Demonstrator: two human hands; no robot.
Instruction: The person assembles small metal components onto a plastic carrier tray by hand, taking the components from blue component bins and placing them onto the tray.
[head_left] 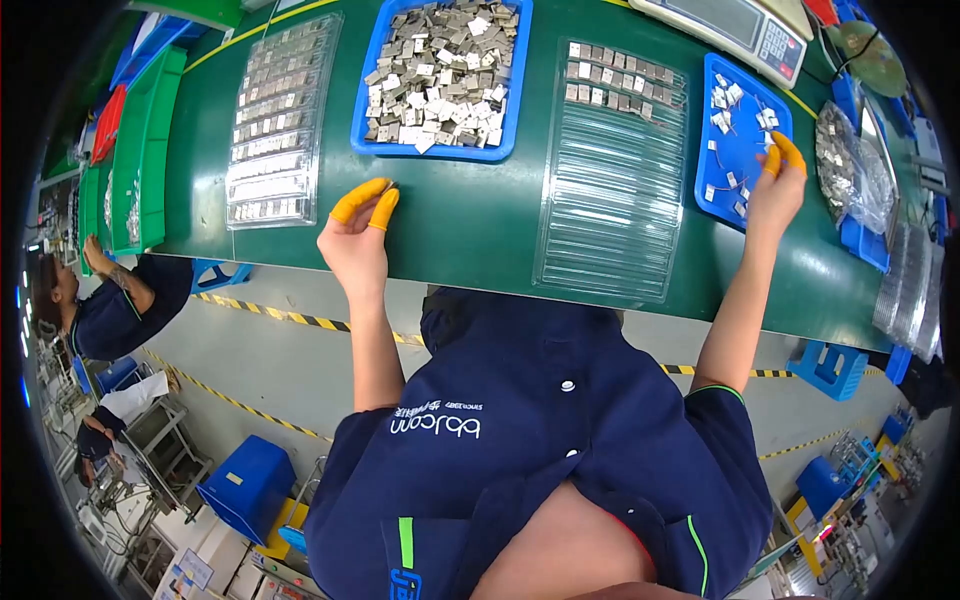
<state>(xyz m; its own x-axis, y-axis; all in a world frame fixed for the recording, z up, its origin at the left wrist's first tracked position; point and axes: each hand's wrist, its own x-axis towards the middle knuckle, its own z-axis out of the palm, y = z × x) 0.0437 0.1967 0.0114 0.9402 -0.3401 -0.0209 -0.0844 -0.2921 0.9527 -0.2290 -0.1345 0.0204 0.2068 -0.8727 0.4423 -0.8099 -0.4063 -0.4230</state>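
Observation:
My left hand [357, 235], with yellow finger covers, is closed in a pinch over the green table. A sliver of something small shows at its fingertips, too little to name. Just beyond it stands a blue tray [358, 110] heaped with small silver-and-white block-shaped parts [440, 75]. My right hand [780, 180], also in yellow finger covers, reaches into a smaller blue tray [740, 165] at the right. Its fingers are drawn together beside a small white part with thin wires [767, 118]; what they pinch is hidden. Several similar wired parts lie scattered in that tray.
Between my hands lies a clear ribbed plastic tray [610, 200], its far rows holding small parts. Another clear tray [275, 130], filled with rows, is at the left, beside green bins [150, 150]. A scale [740, 30] stands far right. A person [120, 295] works at the left.

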